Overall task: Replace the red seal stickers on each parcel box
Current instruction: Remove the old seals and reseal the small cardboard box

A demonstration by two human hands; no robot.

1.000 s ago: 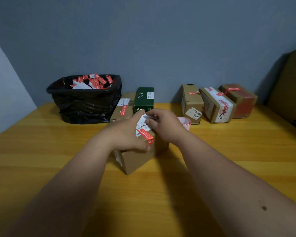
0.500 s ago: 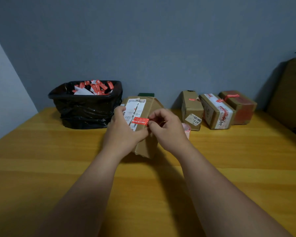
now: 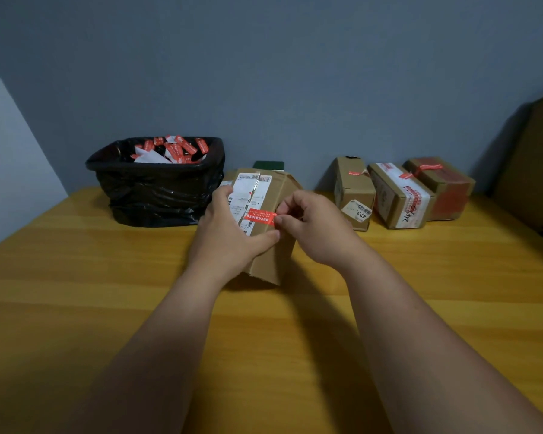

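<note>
table (image 3: 76,308) wood, 1 | bin (image 3: 157,195) black-lined, 1, at 10 o'clock, full of red stickers | boxes: 3 brown at 2 o'clock, one marked "47-3" (image 3: 355,195) | parcel box (image 3: 264,220) centre, tilted, white label | left hand (image 3: 229,233) grasps box | right hand (image 3: 314,227) pinches red seal sticker (image 3: 261,217) on box

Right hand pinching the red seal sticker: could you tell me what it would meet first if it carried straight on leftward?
Probably the left hand, whose thumb lies just below the right hand on the brown cardboard parcel box; depth is unclear.
</note>
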